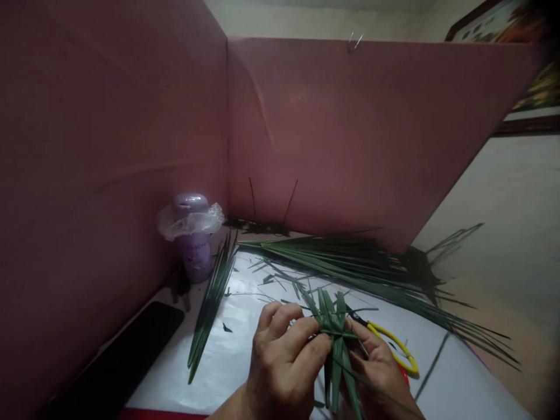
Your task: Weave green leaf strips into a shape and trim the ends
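Head view: we see smooth dusky-pink panels [341,128] across the upper left and centre, above our glossy white tabletop [227,356]. Long green palm fronds [332,262] spread right of centre; a flat black rectangular object [118,361] lies lower left. At lower centre, our left hand [286,356] and right hand [378,364] both grasp a folded green leaf-strip bundle [336,326]. A purple lidded plastic-wrapped cup [196,256] stands left of centre, and yellow-and-red-handled scissors [394,341] lie beside our right hand.
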Demonstrator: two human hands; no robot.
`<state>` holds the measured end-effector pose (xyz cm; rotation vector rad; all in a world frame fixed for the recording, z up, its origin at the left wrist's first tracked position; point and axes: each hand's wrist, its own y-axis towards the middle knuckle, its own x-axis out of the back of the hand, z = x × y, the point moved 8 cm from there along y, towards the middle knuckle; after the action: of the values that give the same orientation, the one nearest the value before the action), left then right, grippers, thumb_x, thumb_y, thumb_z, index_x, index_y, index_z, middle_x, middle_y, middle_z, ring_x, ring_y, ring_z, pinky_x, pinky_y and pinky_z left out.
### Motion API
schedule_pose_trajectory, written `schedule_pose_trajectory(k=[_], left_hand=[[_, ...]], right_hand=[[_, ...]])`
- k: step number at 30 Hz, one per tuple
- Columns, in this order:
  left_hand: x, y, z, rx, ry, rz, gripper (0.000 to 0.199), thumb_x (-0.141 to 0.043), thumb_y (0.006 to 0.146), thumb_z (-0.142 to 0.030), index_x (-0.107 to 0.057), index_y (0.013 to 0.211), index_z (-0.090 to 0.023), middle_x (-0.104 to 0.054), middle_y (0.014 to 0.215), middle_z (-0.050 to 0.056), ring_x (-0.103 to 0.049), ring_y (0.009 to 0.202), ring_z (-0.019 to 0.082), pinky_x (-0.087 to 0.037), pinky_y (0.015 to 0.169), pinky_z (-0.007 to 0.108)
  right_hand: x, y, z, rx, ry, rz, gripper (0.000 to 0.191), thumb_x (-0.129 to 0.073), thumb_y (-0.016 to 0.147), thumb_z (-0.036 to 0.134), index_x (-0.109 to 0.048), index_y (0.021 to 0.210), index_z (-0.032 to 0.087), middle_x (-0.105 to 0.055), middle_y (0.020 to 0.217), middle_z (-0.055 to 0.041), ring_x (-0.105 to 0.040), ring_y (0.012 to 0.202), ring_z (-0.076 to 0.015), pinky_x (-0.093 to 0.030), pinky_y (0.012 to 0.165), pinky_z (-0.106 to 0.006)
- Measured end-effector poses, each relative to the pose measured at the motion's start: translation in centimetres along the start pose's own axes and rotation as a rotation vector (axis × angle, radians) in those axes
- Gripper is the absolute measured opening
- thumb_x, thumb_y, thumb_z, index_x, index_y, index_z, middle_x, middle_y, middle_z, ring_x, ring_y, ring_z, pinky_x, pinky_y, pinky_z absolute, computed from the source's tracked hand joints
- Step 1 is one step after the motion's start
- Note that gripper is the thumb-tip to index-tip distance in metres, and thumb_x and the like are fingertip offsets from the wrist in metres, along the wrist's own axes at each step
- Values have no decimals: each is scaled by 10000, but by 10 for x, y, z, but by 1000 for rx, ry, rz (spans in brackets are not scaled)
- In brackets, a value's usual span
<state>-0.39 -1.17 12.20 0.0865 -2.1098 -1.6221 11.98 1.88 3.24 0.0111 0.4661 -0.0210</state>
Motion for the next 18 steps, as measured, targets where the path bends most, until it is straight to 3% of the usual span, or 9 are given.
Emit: schedule_pose_trajectory(k=[11,18], left_hand=[[-2,1,5,38,2,7,189,-458,771,-71,-624,743,-159,-635,694,48,-509,748,186,-352,687,345],[-1,0,6,52,2,-5,173,-469,772,-78,-619,751,-161,-639,703,49,-510,748,186,-352,695,349]], right_hand=[[4,0,2,42,-69,-28,289,-828,519,312,-666,711,171,-546,577,40,-438,513,-93,-392,510,-187],[7,-1,-3,-14,-66,-19,319,-811,540,353,-642,735,165,-498,559,46,-377,435,-70,-318,374,-160]])
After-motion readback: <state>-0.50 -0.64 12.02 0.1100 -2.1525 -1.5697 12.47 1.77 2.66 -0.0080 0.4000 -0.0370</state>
